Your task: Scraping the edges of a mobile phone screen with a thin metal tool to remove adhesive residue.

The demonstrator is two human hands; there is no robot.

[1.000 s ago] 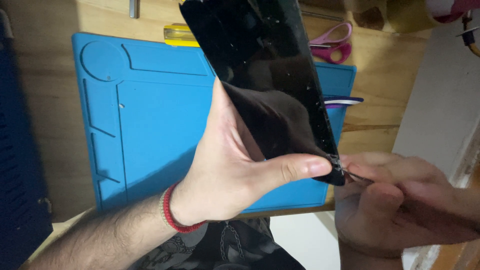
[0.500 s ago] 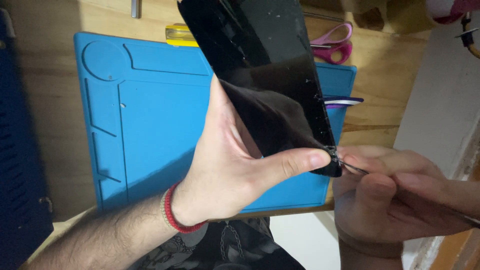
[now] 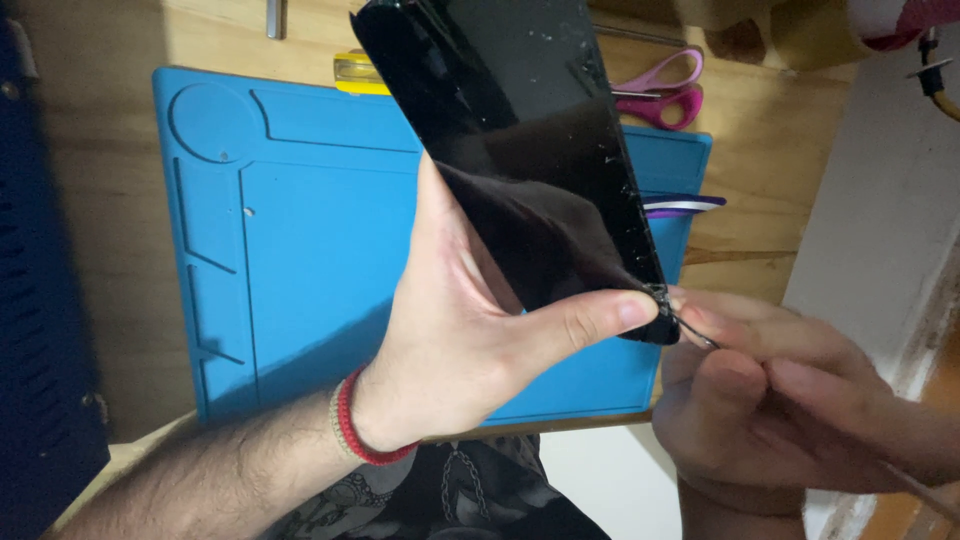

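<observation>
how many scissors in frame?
1: pink-handled scissors on the wooden bench beyond the blue mat, right of the black panel; blades hidden behind it.

The phone (image 3: 520,150) is big, flat and black. It is long like a thin board and shiny on its front. Small white specks and scratches dot the glass, most of them near its right edge. It is up in the air above the blue mat (image 3: 300,260), tilted so its top end points up and away. The thin metal tool (image 3: 693,330) is small and grey. Its tip touches the phone's low right corner.
</observation>
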